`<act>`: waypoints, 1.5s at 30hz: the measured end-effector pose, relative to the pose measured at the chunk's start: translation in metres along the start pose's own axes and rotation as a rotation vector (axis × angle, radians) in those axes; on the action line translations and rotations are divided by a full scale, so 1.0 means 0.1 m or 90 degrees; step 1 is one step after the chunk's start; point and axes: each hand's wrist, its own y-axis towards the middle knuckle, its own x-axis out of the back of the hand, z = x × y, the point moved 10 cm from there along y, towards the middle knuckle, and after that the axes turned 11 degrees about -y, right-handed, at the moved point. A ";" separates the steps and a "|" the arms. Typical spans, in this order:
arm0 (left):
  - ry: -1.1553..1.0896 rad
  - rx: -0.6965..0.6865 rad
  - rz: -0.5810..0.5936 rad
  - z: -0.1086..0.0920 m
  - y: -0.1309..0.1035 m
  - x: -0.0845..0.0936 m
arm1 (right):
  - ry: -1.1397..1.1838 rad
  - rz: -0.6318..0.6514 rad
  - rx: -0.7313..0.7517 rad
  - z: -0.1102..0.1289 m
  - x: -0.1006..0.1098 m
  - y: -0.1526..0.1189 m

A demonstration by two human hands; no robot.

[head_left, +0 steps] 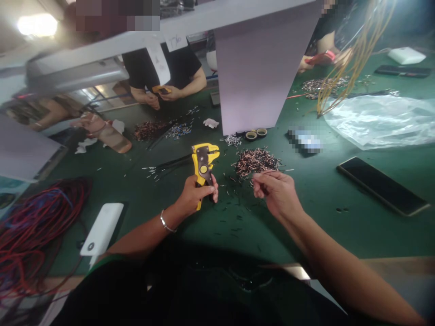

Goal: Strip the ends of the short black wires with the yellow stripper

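Observation:
My left hand (192,195) is wrapped round the handles of a yellow and black wire stripper (204,167), whose jaws point up and away from me. With thumb and fingers pinched together, my right hand (276,190) holds a thin dark wire (287,170); its pale end sticks out to the right. Just beyond that hand lies a heap of short copper-ended wire pieces (257,161). To the left of the stripper, a bundle of long black wires (170,164) with bright ends rests on the green table (217,246). Tiny black scraps (234,219) are scattered between my hands.
Rolls of tape (251,135) stand by an upright panel (254,81). A black phone (382,184) and plastic bag (387,122) lie right. Left are a white power bank (102,228) and red and blue wire coils (41,222). Co-workers' hands (170,93) work across the table.

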 end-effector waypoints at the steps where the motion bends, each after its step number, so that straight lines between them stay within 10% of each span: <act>1: -0.002 0.003 0.007 0.00 0.00 -0.01 | 0.005 -0.023 0.019 0.05 0.05 0.01; 10: -0.041 0.055 0.135 0.13 -0.04 -0.21 | -0.207 -0.169 0.288 0.48 0.19 -0.28; 19: -0.051 0.058 0.211 0.09 -0.11 -0.40 | -0.509 -0.124 0.760 0.98 -0.31 -0.98; 45: 0.147 0.078 0.111 0.22 -0.17 -0.22 | -0.574 0.004 0.874 0.82 -0.60 -1.16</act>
